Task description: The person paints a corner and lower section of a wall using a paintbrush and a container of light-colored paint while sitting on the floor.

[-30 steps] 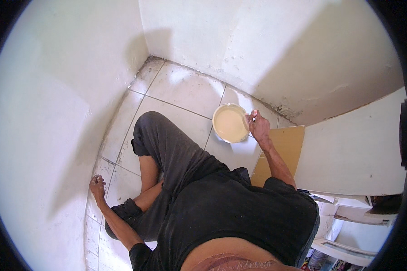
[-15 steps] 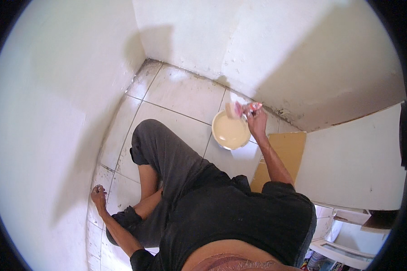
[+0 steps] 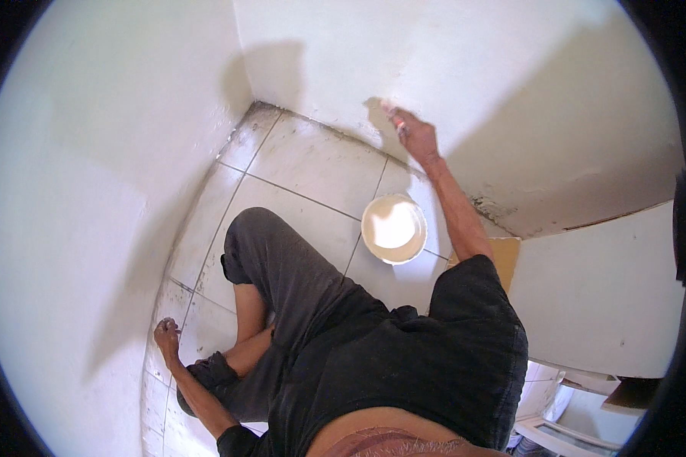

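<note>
A paintbrush (image 3: 398,122) with a red handle is gripped in my right hand (image 3: 418,137), my arm stretched forward. Its bristles are up against the lower part of the far wall (image 3: 343,68), blurred by motion. Between that wall and my knee stands a round white bucket (image 3: 370,242) of cream-coloured paint, with bright light on the paint. Far to the left, my left hand (image 3: 167,332) hangs low beside the left wall (image 3: 76,228), its fingers loosely curled and slightly apart. I see nothing held in it.
White floor tiles (image 3: 305,164) with dark joints lie under the bucket and my folded legs. Dirt and flaking mark the wall bases. A tan board (image 3: 505,255) and a white panel (image 3: 594,289) stand on the right. A white framed piece (image 3: 572,434) is at the lower right.
My right hand has carried the paintbrush from over the bucket, forward and up to the far wall. My left hand has stayed nearly where it was.
</note>
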A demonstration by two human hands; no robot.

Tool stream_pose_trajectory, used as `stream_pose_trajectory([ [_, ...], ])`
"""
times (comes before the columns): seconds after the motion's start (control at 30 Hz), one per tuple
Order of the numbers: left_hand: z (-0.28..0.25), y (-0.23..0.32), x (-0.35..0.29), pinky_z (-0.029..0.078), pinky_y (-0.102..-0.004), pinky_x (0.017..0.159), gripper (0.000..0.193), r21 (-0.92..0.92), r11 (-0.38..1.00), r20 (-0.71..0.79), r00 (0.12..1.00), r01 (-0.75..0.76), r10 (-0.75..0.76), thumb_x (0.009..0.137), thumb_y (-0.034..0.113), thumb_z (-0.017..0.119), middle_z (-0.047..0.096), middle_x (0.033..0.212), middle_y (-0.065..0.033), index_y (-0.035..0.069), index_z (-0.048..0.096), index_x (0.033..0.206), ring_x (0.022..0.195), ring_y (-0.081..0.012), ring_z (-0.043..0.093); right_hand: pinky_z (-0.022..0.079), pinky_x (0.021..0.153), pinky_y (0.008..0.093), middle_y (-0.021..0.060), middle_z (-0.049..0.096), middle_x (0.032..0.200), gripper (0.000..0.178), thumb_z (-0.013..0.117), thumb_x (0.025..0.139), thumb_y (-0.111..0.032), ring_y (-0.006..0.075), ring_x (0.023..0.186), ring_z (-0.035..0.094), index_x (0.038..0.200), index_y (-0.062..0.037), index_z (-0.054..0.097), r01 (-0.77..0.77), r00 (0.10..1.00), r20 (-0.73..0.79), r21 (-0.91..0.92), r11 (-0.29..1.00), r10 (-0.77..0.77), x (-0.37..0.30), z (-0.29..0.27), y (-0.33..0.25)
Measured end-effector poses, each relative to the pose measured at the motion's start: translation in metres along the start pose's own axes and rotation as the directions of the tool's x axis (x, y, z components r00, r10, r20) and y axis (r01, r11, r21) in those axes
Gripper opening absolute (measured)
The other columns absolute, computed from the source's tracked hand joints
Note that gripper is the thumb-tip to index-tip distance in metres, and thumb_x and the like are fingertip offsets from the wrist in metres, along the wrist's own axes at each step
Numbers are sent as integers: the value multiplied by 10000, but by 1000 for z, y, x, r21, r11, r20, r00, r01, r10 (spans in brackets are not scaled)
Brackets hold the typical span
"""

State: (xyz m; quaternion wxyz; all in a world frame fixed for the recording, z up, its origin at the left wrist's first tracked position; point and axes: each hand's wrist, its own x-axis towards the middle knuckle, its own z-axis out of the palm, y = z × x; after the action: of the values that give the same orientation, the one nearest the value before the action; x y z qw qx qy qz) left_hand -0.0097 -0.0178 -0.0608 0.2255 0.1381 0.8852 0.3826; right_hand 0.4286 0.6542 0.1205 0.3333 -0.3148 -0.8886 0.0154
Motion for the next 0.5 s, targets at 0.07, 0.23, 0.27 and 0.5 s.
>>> stream_pose_trajectory([
  [0.07, -1, 0, -2, 509, -270, 530, 267, 59, 998, -9, 1000, 11, -11, 874, 145, 572, 640, 741, -133, -72, 624, 1019, 575, -168, 597, 542, 584, 328, 62, 657, 1076, 367, 567, 874, -147, 245, 683, 663, 1235, -215, 557, 61, 991, -120, -3, 998, -61, 24, -33, -20],
  [0.23, 8, 10, -3, 520, -277, 543, 292, -18, 1000, -13, 1000, 20, -20, 880, 148, 563, 644, 756, -154, -92, 610, 1039, 596, -176, 614, 505, 521, 285, 53, 650, 1111, 285, 637, 811, -163, 186, 626, 648, 1096, -165, 635, 159, 871, -379, -386, 909, -313, 52, -83, -48],
  [0.27, 8, 10, -2, 523, -278, 545, 295, -28, 999, -22, 999, 31, -31, 881, 147, 560, 644, 758, -157, -96, 608, 1042, 600, -177, 616, 497, 509, 279, 49, 644, 1132, 291, 648, 800, -171, 179, 620, 645, 1091, -165, 636, 166, 850, -394, -430, 888, -350, 54, -83, -49],
  [0.5, 3, 26, -11, 522, -279, 546, 294, 94, 995, 13, 999, -32, 31, 885, 149, 561, 643, 758, -157, -98, 607, 1036, 604, -175, 617, 506, 539, 344, 68, 586, 1232, 424, 631, 753, -142, 239, 643, 625, 1172, -180, 579, 95, 995, 0, -293, 951, -99, -45, 21, -29],
])
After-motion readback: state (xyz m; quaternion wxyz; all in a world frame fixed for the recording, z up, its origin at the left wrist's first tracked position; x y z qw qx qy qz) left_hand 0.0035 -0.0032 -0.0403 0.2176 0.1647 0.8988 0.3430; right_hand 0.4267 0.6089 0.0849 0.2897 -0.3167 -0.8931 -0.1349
